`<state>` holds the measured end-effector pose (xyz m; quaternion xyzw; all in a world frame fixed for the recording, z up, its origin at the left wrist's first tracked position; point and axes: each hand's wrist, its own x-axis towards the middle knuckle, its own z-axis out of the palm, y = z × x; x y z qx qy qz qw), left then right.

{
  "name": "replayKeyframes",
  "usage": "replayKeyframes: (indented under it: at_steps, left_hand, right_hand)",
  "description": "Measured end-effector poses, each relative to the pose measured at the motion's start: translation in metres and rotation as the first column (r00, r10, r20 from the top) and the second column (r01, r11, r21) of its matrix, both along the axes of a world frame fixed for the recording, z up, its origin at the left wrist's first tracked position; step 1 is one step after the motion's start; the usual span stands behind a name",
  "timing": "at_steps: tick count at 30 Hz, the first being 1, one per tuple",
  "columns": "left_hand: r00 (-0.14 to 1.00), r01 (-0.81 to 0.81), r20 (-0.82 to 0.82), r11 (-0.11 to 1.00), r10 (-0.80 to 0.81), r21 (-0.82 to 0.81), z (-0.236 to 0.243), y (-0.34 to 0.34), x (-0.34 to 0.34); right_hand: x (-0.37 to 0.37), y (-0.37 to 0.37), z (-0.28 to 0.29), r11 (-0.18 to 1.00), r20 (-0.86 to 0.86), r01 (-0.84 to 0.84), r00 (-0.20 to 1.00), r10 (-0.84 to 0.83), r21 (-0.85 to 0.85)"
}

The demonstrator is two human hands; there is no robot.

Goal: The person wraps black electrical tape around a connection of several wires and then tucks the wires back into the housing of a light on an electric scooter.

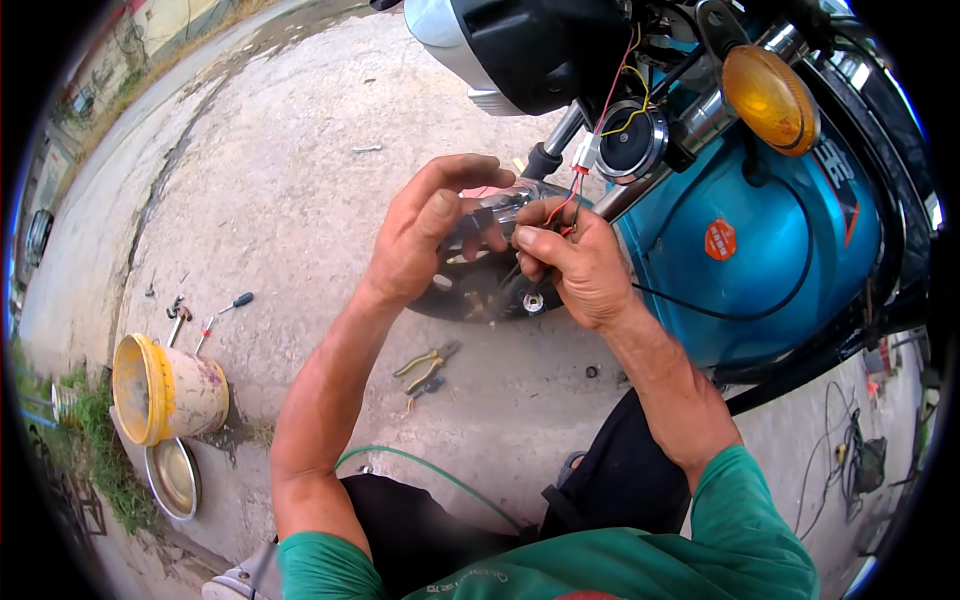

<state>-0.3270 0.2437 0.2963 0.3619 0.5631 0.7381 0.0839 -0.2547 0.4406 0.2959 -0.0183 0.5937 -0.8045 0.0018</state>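
My right hand point(585, 262) is closed in a pinch on thin red and dark wires point(568, 205). They run down from a white connector point(585, 155), from which red and yellow wires lead up toward the headlamp. To its left, my left hand point(420, 225) is raised with its thumb and fingers curved apart. A shiny dark surface lies beside its fingers, and I see nothing clearly gripped there. Beneath both hands is the motorcycle's black front wheel point(470, 300). A round horn point(632, 140) with a chrome rim sits just past the connector.
The headlamp housing point(520, 50), amber turn signal point(770, 100) and blue tank-like panel point(740, 260) crowd the upper right. Yellow-handled pliers point(425, 367) lie on the concrete. At left are a yellow bucket point(165, 390), a round lid point(173, 480), a hammer point(180, 320) and a screwdriver point(238, 301).
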Motion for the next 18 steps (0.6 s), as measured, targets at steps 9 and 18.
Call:
replayKeyframes:
  at_steps: [9, 18]
  left_hand:
    - [0.981, -0.045, -0.196, 0.987, 0.015, -0.152, 0.001, 0.009, 0.003]
    - [0.731, -0.364, -0.676, 0.891, 0.093, -0.272, 0.008, 0.019, 0.006]
  right_hand:
    - [0.008, -0.002, 0.018, 0.955, -0.077, 0.079, 0.995, -0.059, 0.288]
    - [0.006, 0.010, 0.020, 0.887, -0.068, 0.050, 0.997, -0.021, 0.458]
